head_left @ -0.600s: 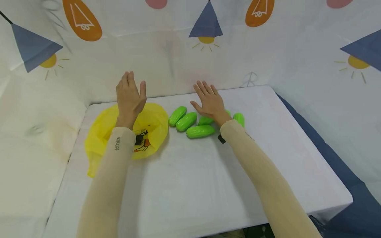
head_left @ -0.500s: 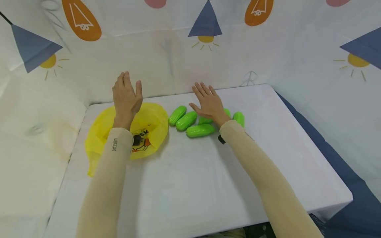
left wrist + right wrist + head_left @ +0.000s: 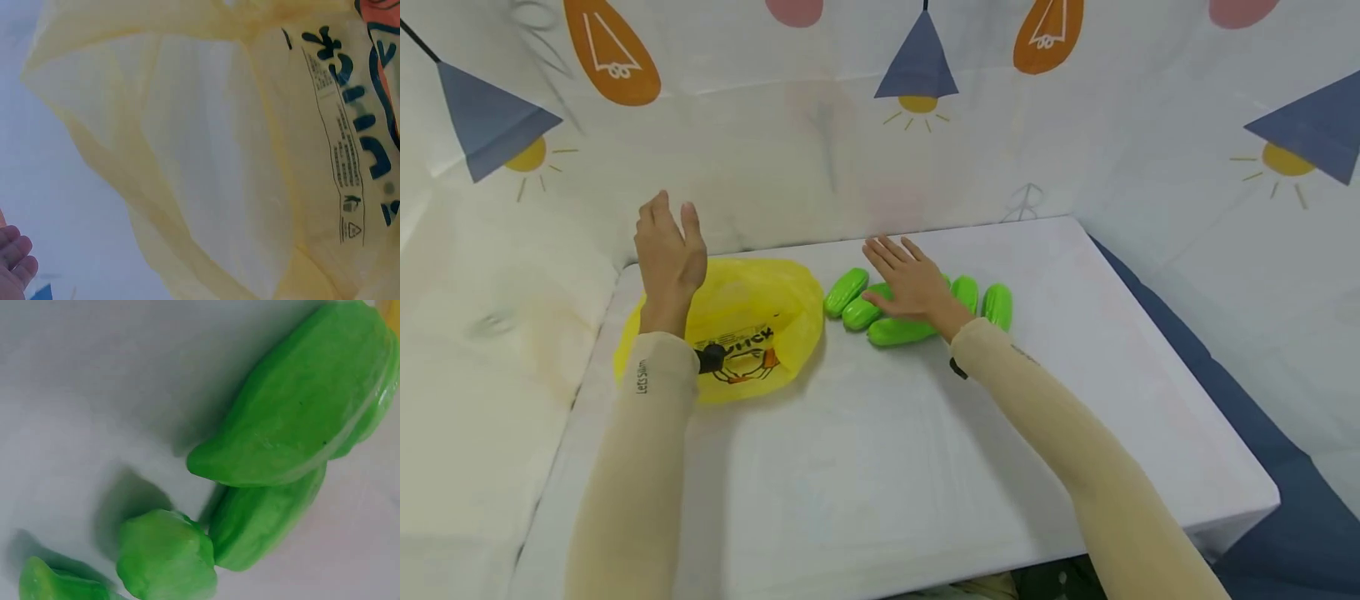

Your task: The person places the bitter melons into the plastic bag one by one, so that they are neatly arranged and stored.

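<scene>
The sleeved left arm (image 3: 628, 467) and right arm (image 3: 1075, 433) stretch forward, well apart. The left hand (image 3: 672, 258) points ahead, fingers (image 3: 662, 214) nearly straight and close together, thumb (image 3: 692, 227) standing clear. The right hand (image 3: 908, 282) slants leftward, its fingers straight, slightly spread, thumb out sideways.

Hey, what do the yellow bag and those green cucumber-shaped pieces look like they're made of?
The yellow bag seems to be thin plastic film, slightly glossy: it's creased, printed and see-through in the left wrist view.
The green cucumber-shaped pieces may be molded plastic or coated foam; their uniform bright green and shiny highlights suggest imitations, though looks alone can't settle it.
</scene>
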The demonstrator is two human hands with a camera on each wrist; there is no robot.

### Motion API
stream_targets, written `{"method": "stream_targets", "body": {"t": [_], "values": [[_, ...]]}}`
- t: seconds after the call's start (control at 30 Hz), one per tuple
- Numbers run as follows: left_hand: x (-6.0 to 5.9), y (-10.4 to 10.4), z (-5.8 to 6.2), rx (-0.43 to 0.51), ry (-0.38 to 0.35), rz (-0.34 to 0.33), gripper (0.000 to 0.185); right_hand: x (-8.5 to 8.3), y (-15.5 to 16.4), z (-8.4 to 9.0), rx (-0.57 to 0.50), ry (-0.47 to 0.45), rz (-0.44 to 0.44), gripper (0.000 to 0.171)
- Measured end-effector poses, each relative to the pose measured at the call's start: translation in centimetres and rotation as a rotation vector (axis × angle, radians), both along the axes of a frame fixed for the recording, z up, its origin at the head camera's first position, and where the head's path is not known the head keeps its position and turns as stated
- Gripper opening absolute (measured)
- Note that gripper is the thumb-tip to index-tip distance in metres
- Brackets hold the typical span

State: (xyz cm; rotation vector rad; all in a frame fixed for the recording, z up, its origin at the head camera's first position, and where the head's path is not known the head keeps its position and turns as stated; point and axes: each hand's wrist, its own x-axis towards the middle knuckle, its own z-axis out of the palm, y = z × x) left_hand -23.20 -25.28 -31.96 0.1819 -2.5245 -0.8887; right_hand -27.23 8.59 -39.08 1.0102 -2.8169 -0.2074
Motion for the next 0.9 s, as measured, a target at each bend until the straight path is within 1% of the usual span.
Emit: {"method": "stream_targets", "body": {"t": [0.13,0.3,0.5,0.6,0.7,0.77,0.9], "values": [[0.8,-1.5,-0.3,0.054,-0.019,0.030,0.063,0.9,0.1,-0.8,0.014,0.002,0.049,0.080],[1.6,-3.0,-0.4,0.124,-0.048,0.066,0.062,1.7,0.6,-1.9,-0.029,0.001,0.109,0.080],[2.3,-4.7,-0.2,0.215,-0.080,0.085,0.062,2.3,1.7,-2.0,-0.047,-0.018,0.150,0.080],[2.7,-5.6,-0.6,0.221,-0.087,0.082,0.062,2.6,2.6,-2.3,-0.030,-0.034,0.169,0.080],[3.4,-6.6,-1.2,0.238,-0.120,0.085,0.062,2.8,3.4,-2.8,-0.020,-0.043,0.190,0.080],[4.0,-7.1,-1.6,0.284,-0.159,0.100,0.062,3.0,3.8,-3.2,-0.009,-0.048,0.197,0.080],[5.1,-8.3,-2.6,0.439,-0.239,0.128,0.063,3.1,4.3,-3.9,0.009,-0.045,0.209,0.080]]}}
